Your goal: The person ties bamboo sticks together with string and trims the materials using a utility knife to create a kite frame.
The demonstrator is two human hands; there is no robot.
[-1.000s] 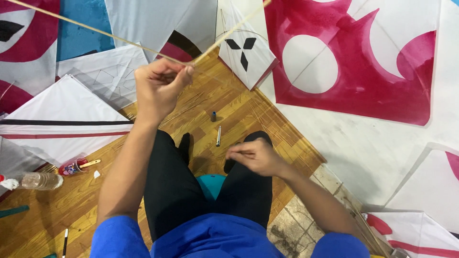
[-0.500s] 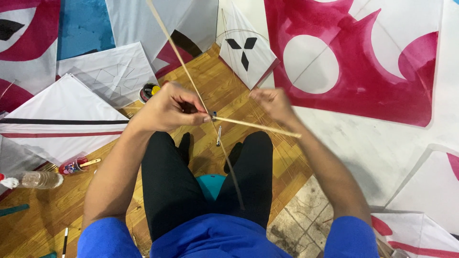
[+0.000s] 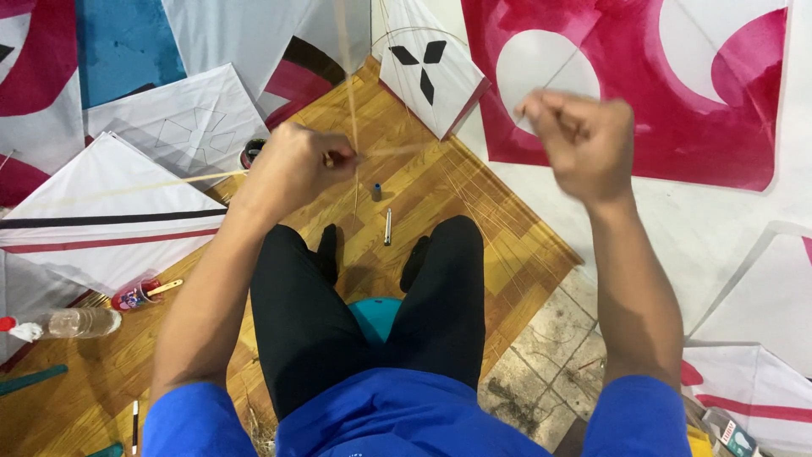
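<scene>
Seat: person sits on a teal stool (image 3: pixel 376 315), black trousers, blue shirt, feet on a wooden floor (image 3: pixel 474 228).
Left hand: left hand (image 3: pixel 292 169) raised over the left knee, fingers curled shut, pinching the crossing of thin bamboo sticks (image 3: pixel 349 101).
Sticks: one runs up and away from the pinch, blurred; another runs out leftward over the white kite; a short end pokes right toward the other hand. The crossing sits at the left fingertips.
Right hand: right hand (image 3: pixel 579 140) raised off to the right, well apart from the left, closed into a loose fist, blurred; cannot tell whether it holds anything, any thread is too fine to see.
Floor between feet: a small blue-grey cylinder (image 3: pixel 376 192) and a slim metal pen-like tool (image 3: pixel 388 227), just ahead of the shoes.
Left floor: clear plastic bottle (image 3: pixel 63 322) lying down, a small red pot with a brush (image 3: pixel 139 294) beside it.
Near left hand: dark round tape roll (image 3: pixel 250 153), partly hidden by the hand.
Far: white kite with black and red stripes (image 3: pixel 101 211) at left, small white kite with three black marks (image 3: pixel 427 72) ahead, big magenta and white kite (image 3: pixel 643 76) behind the right hand.
</scene>
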